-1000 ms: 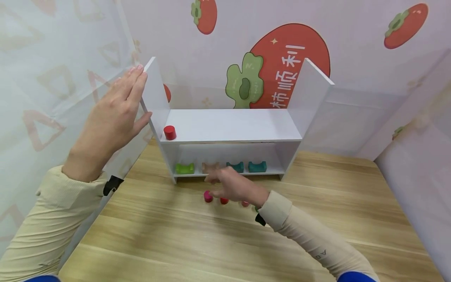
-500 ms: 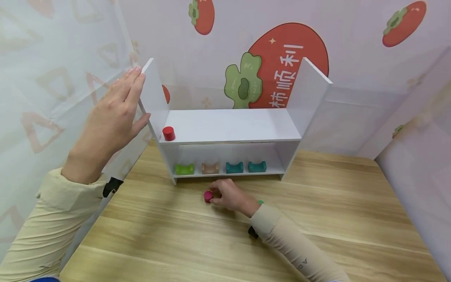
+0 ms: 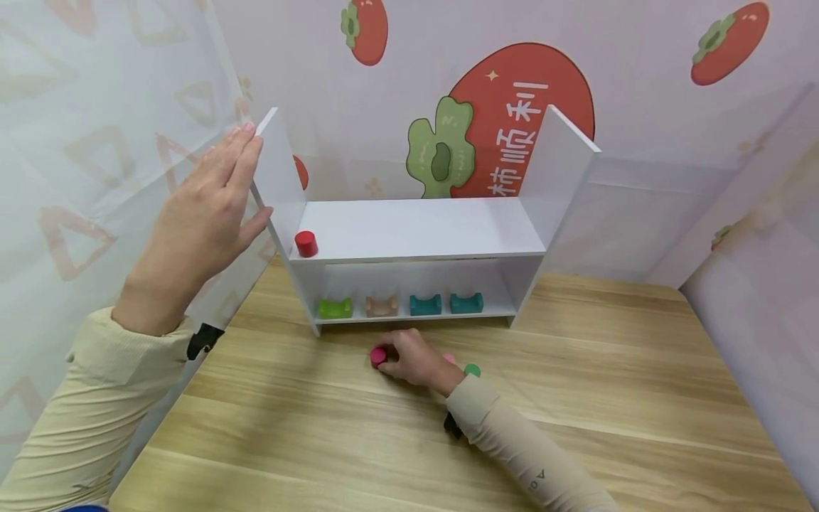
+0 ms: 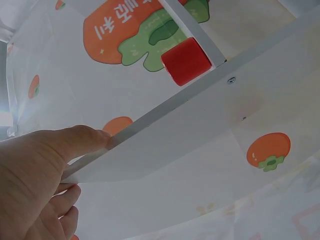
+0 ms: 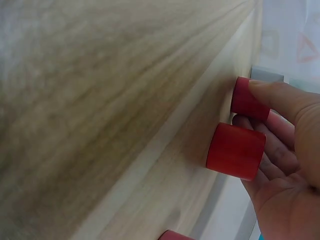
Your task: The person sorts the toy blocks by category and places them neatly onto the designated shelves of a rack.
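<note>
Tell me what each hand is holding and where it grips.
Right hand pinches the magenta cylinder by its sides on the table. Left hand lies flat against the white shelf's side panel, gripping nothing.

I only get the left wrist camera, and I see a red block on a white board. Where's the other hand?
Observer: The right hand is down on the wooden table, its fingers pinching a magenta cylinder.
Child: What's under the red block?
Observer: A lower shelf holding a green arch block, a tan arch block and two teal arch blocks.
Child: Are other pieces on the table?
Observer: Yes, a pink cylinder and a green cylinder lie beside the right wrist.
</note>
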A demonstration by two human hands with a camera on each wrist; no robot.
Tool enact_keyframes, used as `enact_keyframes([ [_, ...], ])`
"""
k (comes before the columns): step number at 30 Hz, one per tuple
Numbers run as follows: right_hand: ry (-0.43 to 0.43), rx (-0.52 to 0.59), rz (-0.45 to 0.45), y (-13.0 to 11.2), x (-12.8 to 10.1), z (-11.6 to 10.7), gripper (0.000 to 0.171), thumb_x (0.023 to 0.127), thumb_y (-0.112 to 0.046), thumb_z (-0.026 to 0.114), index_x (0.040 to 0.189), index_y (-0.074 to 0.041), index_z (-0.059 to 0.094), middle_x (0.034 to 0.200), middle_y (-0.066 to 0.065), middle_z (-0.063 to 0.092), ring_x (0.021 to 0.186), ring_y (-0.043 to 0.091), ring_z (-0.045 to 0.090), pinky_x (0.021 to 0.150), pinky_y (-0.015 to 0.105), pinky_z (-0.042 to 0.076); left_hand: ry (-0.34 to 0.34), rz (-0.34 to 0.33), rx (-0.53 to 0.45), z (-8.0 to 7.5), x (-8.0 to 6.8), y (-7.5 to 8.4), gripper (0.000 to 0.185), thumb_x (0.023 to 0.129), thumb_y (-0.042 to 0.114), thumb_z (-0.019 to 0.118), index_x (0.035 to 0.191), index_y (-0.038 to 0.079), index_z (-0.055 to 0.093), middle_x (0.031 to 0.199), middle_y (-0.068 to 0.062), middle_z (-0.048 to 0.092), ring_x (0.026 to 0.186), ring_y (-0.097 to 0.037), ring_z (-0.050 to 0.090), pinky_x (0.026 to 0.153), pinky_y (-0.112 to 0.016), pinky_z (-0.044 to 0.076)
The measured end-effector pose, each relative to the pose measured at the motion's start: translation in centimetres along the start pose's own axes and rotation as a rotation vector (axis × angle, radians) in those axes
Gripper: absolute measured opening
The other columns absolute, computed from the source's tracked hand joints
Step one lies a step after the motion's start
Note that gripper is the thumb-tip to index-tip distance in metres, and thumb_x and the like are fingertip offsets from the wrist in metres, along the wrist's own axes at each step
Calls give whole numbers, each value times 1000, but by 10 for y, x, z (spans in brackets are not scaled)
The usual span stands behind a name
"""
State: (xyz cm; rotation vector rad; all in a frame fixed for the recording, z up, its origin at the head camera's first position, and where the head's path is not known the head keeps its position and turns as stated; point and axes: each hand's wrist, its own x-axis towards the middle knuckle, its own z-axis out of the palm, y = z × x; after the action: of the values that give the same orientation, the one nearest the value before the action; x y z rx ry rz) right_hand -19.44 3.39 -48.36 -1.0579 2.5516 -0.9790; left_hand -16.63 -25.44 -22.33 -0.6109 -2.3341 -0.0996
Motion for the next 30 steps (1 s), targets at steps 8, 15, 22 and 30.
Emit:
enact_keyframes([
  [8, -15, -15, -11, -7, -2, -13, 27, 92, -12, 82, 118, -5, 77, 113, 8, 79, 100, 13, 74, 85, 22, 63, -3, 5, 2, 0, -2, 0, 87, 86, -2, 80, 160, -7, 34, 169, -23, 36, 158, -40, 36, 133, -51, 28],
  [15, -37, 14, -51, -19, -10, -36, 24, 92, -12, 82, 115, -7, 78, 111, 5, 79, 100, 16, 76, 85, 30, 66, -3, 5, 0, -1, 0, 0, 87, 86, -3, 79, 160, -7, 34, 169, -24, 36, 158, -40, 36, 133, -51, 27],
  [22, -70, 10, -101, -38, -23, -69, 26, 92, -12, 81, 118, -10, 78, 111, 0, 80, 102, 13, 77, 88, 31, 66, -16, 4, 3, -3, 2, 1, 88, 87, -1, 79, 161, -6, 32, 169, -24, 36, 159, -40, 35, 134, -50, 26],
  [30, -58, -14, -183, -67, -31, -110, 29, 91, -12, 83, 120, -13, 79, 111, -4, 80, 100, 6, 77, 88, 20, 62, -27, -6, 14, -3, 1, 2, 87, 88, -1, 79, 161, -7, 32, 169, -25, 36, 159, -40, 34, 134, -49, 25],
])
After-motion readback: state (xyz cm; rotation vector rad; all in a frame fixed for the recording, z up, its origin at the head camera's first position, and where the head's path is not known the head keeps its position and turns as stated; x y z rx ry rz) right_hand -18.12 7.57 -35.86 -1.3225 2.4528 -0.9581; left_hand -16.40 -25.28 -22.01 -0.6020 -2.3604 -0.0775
